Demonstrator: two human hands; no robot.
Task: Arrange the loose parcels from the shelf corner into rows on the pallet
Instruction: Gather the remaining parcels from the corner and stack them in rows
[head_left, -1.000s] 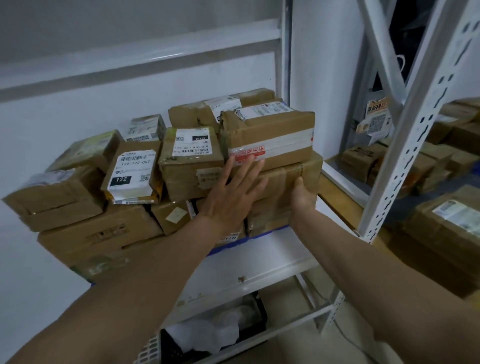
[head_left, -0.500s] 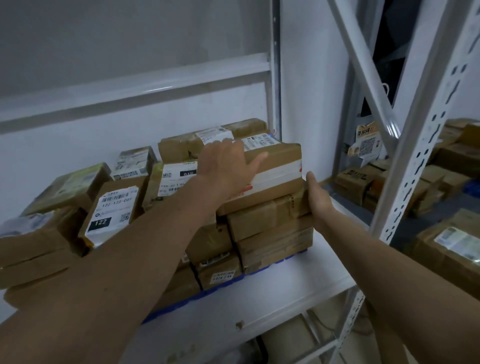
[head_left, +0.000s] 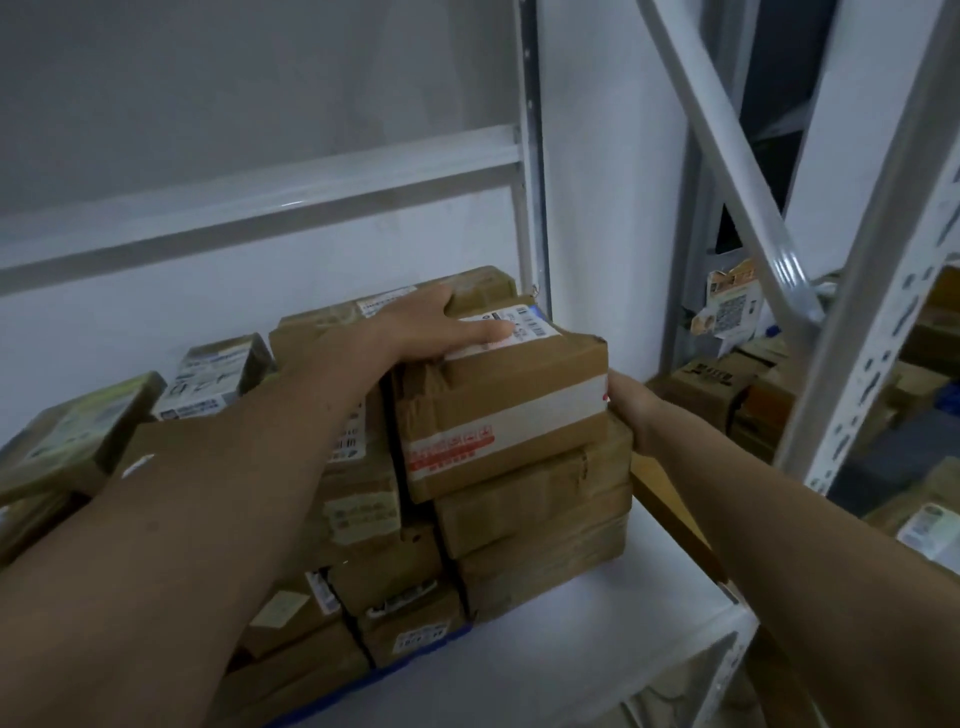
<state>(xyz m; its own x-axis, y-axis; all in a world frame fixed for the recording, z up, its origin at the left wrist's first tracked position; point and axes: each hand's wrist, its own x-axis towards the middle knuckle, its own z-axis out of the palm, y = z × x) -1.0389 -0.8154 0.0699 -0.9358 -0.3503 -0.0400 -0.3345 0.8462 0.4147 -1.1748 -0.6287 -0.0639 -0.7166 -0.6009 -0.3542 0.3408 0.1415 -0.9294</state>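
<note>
The top parcel (head_left: 501, 402), a brown box with a white tape band and red print, sits at frame centre on a stack of parcels (head_left: 530, 525) on the white shelf (head_left: 597, 634). The left hand (head_left: 428, 330) lies flat on its top, fingers straight across the label (head_left: 511, 325). The right hand (head_left: 631, 402) touches its right end; whether those fingers curl round it cannot be told. More parcels (head_left: 218, 371) fill the left of the frame.
</note>
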